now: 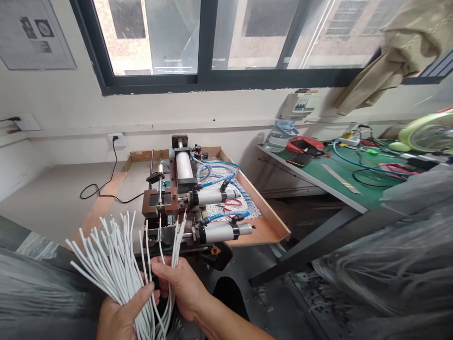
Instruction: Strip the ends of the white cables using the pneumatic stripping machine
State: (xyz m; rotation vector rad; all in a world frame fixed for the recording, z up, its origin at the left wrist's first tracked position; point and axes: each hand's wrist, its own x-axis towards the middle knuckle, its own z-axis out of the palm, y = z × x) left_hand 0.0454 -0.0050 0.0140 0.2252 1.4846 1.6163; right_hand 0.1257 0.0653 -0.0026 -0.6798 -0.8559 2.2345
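My left hand (122,314) grips a thick fanned bundle of white wires (106,255) low in the view, ends pointing up and left. My right hand (182,288) pinches a few white wires (177,241) apart from the bundle and holds their tips up by the front of a small pneumatic machine (184,198). The machine has silver air cylinders, blue hoses and a brown metal block, and stands on a shallow wooden tray (269,217).
A black cable (106,184) runs from a wall socket to the machine. On the right stands a green-topped bench (339,182) with a phone, cables, a water bottle and a fan. Grey wire bundles (392,264) lie at the right and left edges.
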